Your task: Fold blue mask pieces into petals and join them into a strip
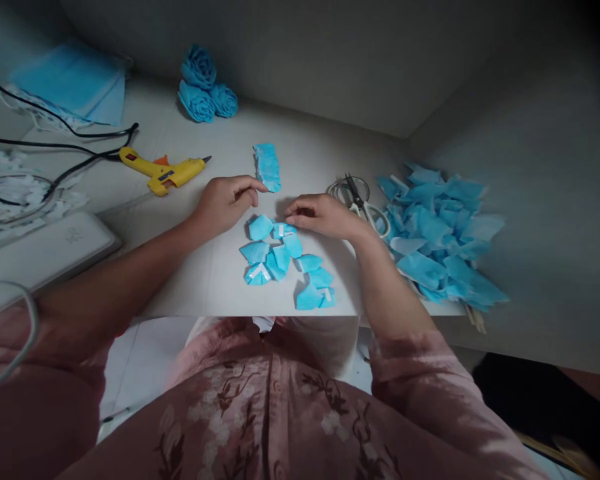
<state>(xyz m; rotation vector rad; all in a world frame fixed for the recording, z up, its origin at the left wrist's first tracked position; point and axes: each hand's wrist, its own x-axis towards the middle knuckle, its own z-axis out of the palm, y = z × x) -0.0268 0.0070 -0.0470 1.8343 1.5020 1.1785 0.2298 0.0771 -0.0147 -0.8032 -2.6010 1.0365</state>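
Note:
My left hand (pixel 233 201) is over the table, its index finger stretched out to the lower edge of a crinkled blue strip (pixel 267 167). The other fingers on that hand curl loosely and hold nothing I can see. Opposite it, my right hand (pixel 320 215) is loosely bent with its fingers a little apart. Its fingertips are just above small blue petal-shaped pieces (pixel 280 259), some with white patches. A second small group of blue pieces (pixel 316 280) lies nearer the table's front edge.
A yellow glue gun (pixel 167 173) with a black cord lies left. Behind are three blue fabric roses (pixel 200 100) and stacked blue face masks (pixel 75 83). White-handled scissors (pixel 363 203) lie beside a large pile of blue pieces (pixel 440 233). A white box (pixel 50 247) is at left.

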